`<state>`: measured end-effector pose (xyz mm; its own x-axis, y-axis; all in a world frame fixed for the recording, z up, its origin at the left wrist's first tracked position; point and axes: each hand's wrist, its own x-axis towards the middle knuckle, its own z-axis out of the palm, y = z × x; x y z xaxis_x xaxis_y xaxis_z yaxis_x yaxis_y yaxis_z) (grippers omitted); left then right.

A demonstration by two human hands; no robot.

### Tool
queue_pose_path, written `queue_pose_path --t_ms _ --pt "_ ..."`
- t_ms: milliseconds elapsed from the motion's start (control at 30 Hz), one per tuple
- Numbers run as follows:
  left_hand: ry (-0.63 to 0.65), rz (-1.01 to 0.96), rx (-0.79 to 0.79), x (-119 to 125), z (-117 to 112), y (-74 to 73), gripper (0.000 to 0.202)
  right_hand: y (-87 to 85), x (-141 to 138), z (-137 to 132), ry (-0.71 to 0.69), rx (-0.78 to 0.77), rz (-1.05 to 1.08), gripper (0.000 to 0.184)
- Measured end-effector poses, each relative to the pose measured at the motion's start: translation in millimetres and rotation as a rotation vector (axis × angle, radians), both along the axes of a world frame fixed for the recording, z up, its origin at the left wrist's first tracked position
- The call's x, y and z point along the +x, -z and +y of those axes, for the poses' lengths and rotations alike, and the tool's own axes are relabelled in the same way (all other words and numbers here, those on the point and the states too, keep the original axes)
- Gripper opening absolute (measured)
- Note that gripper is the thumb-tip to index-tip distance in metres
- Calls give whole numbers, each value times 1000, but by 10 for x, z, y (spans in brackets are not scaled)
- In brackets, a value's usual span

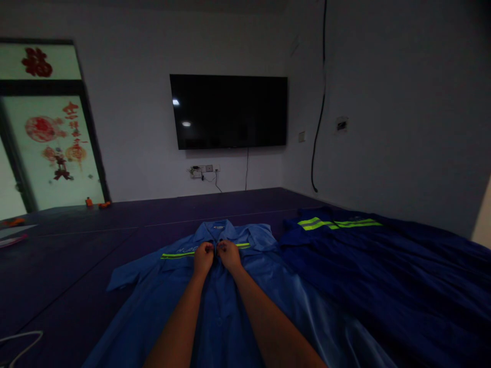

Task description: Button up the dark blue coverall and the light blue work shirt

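Observation:
A light blue work shirt with a collar, short sleeves and a yellow-green reflective stripe across the chest lies spread out face up, collar pointing away from me. Both of my hands are at its front opening, just below the collar. My left hand pinches the left edge of the opening, fingers curled. Close beside it, my right hand pinches the right edge. A small dark gap shows between the two hands. The fingertips are dim, so I cannot make out a button between them.
To the right lies a dark blue garment with a reflective stripe, against the shirt's side. Purple matting covers the surface. A white cable lies at the lower left. Small orange objects sit by the door. A television hangs on the wall.

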<state>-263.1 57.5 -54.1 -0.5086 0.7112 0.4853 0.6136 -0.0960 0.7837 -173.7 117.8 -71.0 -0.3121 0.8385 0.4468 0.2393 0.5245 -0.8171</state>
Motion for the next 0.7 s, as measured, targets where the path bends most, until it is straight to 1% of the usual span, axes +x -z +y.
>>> queue_pose_path --t_ms 333,500,700 --pt "-7 1 -1 -6 14 11 11 -52 21 -52 -3 -23 -8 15" --pt "-4 4 2 -9 19 10 11 -48 24 -46 13 2 -11 15" --pt "-9 4 3 -14 29 22 12 -45 30 -45 -6 4 -7 15"
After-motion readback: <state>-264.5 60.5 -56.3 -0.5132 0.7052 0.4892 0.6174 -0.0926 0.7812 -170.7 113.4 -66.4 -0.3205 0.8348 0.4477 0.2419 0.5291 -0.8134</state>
